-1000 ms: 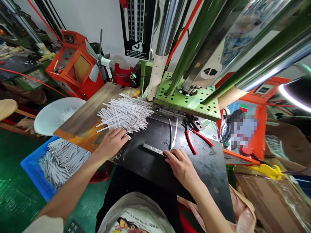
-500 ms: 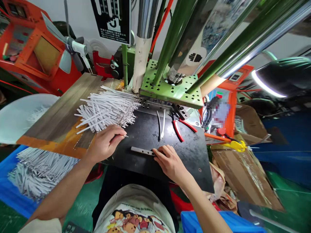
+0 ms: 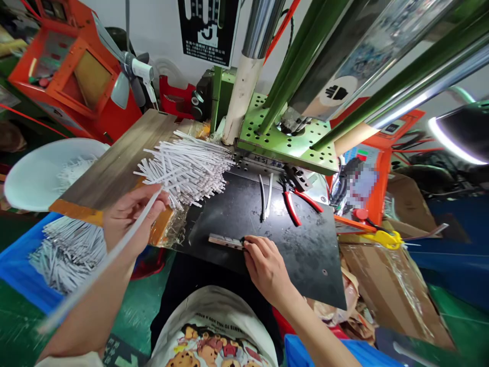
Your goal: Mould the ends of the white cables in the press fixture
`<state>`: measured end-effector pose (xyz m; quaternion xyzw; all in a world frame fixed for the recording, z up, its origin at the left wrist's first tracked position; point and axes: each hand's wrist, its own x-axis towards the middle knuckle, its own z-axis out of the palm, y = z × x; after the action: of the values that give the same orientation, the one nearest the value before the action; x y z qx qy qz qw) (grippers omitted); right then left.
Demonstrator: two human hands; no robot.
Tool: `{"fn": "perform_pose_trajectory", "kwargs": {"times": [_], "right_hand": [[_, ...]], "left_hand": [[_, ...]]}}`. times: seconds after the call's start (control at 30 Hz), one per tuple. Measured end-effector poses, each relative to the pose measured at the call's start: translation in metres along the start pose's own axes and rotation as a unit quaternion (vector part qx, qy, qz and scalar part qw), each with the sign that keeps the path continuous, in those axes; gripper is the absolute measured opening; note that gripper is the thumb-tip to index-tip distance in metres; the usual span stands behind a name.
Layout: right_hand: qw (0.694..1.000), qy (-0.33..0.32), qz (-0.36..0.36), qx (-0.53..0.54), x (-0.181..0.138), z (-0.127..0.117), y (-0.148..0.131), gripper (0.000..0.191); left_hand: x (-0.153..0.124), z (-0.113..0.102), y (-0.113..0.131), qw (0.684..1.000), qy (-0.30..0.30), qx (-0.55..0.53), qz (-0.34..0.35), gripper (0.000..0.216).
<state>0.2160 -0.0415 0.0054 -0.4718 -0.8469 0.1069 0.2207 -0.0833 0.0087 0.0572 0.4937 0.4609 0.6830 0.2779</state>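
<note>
My left hand (image 3: 128,216) pinches one end of a long white strip (image 3: 100,267), whose other end reaches toward the lower left, blurred by motion. Just beyond the hand lies a heap of similar white strips (image 3: 187,165) on a wooden board. My right hand (image 3: 267,262) rests on the black tabletop, its fingers closed around the right end of a narrow metal bar (image 3: 225,241). The gripped end of the bar is hidden by the fingers. Behind the bar lie two loose white strips (image 3: 269,196) and red-handled pliers (image 3: 292,206).
A green perforated press plate (image 3: 286,145) with columns stands behind the black tabletop (image 3: 305,255). A white basin (image 3: 34,173) and a blue crate (image 3: 19,265) of strips are at left. Cardboard boxes (image 3: 385,285), yellow-handled scissors (image 3: 385,238) and a lamp (image 3: 458,135) are at right.
My left hand has moved left and back toward me, and a long white strip now shows in it. My right hand stays on the metal bar. The view has shifted left.
</note>
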Motion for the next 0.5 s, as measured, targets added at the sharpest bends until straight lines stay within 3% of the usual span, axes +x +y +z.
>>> {"fn": "perform_pose_trajectory", "kwargs": {"times": [0.1, 0.23, 0.33, 0.4, 0.5], "right_hand": [[0.997, 0.061, 0.032, 0.042, -0.006, 0.010, -0.008, 0.021], [0.989, 0.084, 0.067, 0.103, -0.004, 0.015, -0.015, 0.023], [0.989, 0.095, 0.054, 0.103, -0.002, 0.015, -0.014, 0.023], [0.992, 0.075, 0.039, 0.098, 0.000, 0.010, -0.011, 0.025], [0.994, -0.003, 0.028, 0.107, 0.013, -0.004, -0.006, 0.022]], "left_hand": [[-0.023, -0.007, -0.019, 0.994, -0.018, 0.104, 0.000, 0.010], [-0.049, -0.006, -0.029, 0.976, -0.141, 0.165, 0.030, 0.010], [-0.058, -0.001, -0.028, 0.952, -0.230, 0.191, 0.061, 0.014], [-0.062, 0.002, -0.027, 0.943, -0.263, 0.189, 0.077, 0.015], [-0.066, 0.001, -0.027, 0.942, -0.262, 0.193, 0.081, 0.014]]}}
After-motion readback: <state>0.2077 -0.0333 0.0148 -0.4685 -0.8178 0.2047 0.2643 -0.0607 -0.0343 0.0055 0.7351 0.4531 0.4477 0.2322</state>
